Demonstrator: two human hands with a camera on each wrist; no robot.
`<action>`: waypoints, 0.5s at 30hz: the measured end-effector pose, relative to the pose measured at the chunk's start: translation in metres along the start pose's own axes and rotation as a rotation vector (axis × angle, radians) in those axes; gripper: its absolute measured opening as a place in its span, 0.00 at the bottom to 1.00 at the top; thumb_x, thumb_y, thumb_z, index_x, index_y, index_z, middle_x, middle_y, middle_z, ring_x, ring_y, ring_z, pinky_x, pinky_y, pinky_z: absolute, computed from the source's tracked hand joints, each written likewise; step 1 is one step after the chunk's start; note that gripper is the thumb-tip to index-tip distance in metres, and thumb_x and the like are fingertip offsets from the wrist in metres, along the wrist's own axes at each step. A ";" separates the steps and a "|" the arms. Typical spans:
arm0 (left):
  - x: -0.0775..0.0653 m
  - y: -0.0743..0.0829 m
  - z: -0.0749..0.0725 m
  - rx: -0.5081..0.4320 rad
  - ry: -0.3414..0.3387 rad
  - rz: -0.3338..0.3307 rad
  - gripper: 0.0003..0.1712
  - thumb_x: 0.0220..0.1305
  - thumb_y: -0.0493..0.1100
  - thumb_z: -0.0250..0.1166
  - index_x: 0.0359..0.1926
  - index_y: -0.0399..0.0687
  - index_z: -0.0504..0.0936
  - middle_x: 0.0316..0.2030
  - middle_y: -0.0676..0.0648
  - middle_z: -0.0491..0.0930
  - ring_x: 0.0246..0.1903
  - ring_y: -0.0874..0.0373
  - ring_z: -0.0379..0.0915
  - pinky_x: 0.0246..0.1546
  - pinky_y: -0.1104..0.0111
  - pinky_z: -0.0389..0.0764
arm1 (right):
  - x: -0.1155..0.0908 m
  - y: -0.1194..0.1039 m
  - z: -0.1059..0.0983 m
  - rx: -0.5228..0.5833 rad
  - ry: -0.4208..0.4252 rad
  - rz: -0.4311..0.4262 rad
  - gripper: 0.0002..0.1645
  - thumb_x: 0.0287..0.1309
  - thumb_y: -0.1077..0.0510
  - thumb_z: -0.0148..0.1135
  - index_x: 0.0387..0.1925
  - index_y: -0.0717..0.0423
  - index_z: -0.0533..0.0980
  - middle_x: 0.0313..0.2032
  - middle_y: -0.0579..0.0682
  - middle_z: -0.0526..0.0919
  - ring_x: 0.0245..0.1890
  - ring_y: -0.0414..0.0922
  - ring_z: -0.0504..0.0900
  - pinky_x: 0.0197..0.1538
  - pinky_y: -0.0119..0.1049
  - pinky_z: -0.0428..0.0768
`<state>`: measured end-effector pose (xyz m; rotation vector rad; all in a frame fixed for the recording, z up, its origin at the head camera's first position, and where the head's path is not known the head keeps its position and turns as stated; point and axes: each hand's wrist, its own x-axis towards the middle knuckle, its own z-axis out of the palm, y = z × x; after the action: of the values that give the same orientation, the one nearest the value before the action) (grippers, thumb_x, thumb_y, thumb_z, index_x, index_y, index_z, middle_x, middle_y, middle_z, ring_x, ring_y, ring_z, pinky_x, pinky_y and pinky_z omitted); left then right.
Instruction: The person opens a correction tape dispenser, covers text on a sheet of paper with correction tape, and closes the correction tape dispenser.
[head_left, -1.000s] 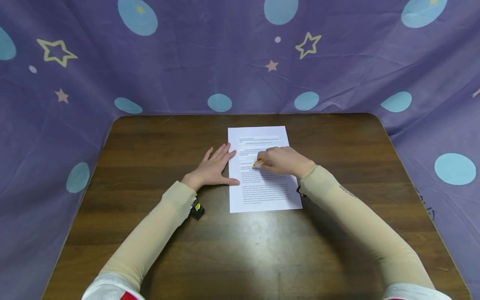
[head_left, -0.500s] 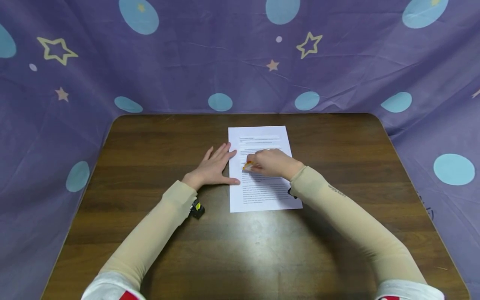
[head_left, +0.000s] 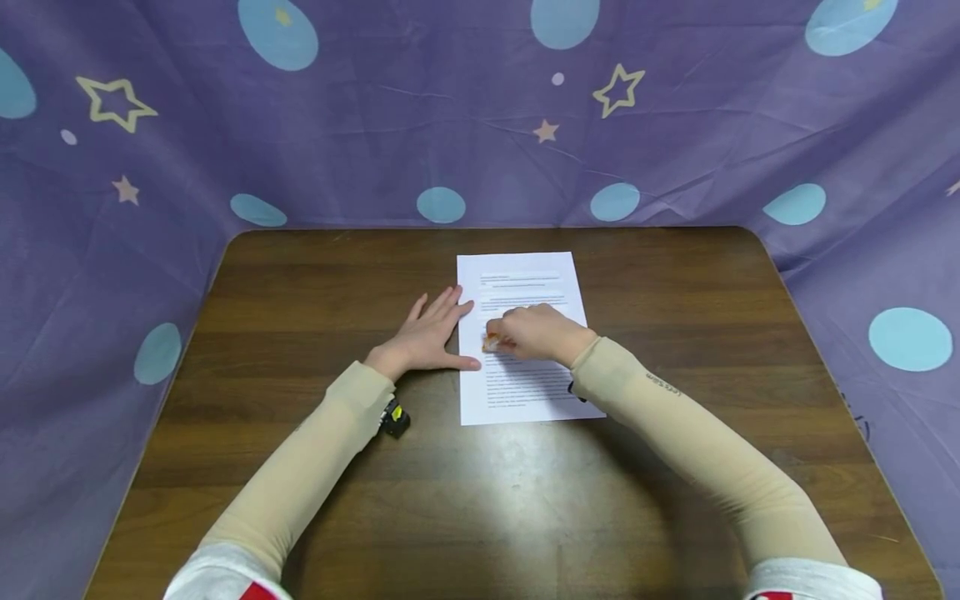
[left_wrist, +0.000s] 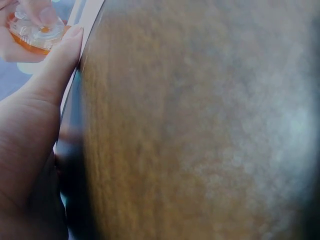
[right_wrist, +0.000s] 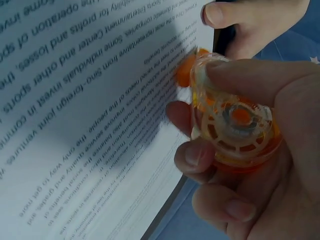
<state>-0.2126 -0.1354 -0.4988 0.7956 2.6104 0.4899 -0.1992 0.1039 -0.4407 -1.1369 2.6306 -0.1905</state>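
A printed sheet of paper (head_left: 472,400) lies flat on the table, some of its upper lines covered by white strips. My left hand (head_left: 426,340), fingers spread, rests on the sheet's left edge with thumb and fingertips. In my right hand (head_left: 546,333) is a clear and orange correction tape dispenser (right_wrist: 240,122), gripped between thumb and curled fingers. Its tip end is close to the left ends of the text lines, mid-sheet; whether it touches the paper is hard to tell. The left wrist view catches the dispenser (left_wrist: 37,32) just past my left thumb (left_wrist: 60,65).
The brown wooden table (head_left: 337,500) spreads around the sheet on all sides. Behind it and at both sides hangs a purple curtain (head_left: 375,108) with stars and blue spots. A small black camera (head_left: 394,418) sits at my left wrist.
My right hand has slid left across the sheet with the correction tape dispenser, then shifted slightly down toward the near edge. The left hand and the paper have stayed still.
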 end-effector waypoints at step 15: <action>-0.001 0.001 -0.001 -0.009 0.015 0.016 0.68 0.57 0.78 0.67 0.84 0.46 0.49 0.84 0.40 0.33 0.83 0.48 0.26 0.78 0.44 0.27 | 0.001 -0.011 0.001 -0.106 0.034 0.015 0.03 0.68 0.58 0.67 0.40 0.52 0.83 0.30 0.50 0.86 0.25 0.42 0.77 0.30 0.46 0.83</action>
<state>-0.2121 -0.1349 -0.4967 0.8141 2.6159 0.5138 -0.1917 0.0952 -0.4396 -1.1564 2.7070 -0.0687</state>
